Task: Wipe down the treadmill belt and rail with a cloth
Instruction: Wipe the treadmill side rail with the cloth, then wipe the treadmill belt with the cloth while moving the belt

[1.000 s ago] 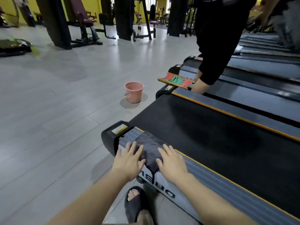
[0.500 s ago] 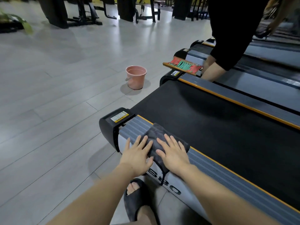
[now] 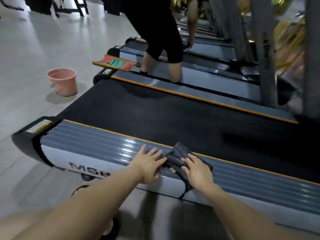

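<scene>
A dark grey cloth (image 3: 178, 155) lies on the near grey ribbed rail (image 3: 90, 139) of the treadmill, beside the black belt (image 3: 164, 116). My left hand (image 3: 149, 164) presses flat on the cloth's left edge with fingers straight. My right hand (image 3: 197, 169) presses flat on the cloth's right part, fingers spread. Part of the cloth hangs over the rail's white side panel. An orange strip runs between rail and belt.
A pink bucket (image 3: 63, 81) stands on the grey floor to the left of the treadmill's end. Another person (image 3: 155, 32) in black stands on the neighbouring treadmill, by a red-green mop head (image 3: 115, 62). Grey uprights (image 3: 265, 49) rise at the right. My sandalled foot is below.
Both hands have slid the cloth along the near rail, away from the end cap toward the treadmill's front. The view has shifted the same way.
</scene>
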Action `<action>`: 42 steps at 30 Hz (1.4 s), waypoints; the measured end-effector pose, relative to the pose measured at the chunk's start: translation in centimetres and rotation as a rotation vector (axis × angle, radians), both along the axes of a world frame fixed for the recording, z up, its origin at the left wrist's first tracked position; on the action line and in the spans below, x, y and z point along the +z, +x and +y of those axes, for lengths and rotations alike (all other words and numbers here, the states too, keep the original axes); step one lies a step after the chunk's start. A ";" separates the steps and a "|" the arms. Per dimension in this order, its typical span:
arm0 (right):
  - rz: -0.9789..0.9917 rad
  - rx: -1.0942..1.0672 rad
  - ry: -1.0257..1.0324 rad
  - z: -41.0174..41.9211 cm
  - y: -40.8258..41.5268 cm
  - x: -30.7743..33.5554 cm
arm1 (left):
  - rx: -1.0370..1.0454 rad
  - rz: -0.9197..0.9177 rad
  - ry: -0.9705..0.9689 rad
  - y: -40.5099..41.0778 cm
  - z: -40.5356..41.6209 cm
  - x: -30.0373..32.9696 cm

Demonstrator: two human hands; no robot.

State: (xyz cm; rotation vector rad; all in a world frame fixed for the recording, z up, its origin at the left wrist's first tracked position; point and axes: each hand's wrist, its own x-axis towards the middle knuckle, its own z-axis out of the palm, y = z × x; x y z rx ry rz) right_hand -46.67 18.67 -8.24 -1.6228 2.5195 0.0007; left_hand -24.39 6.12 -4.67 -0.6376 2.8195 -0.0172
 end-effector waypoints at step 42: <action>-0.051 -0.693 -0.525 29.7 -30.8 13.5 | -0.096 0.287 -0.007 -40.5 23.5 8.4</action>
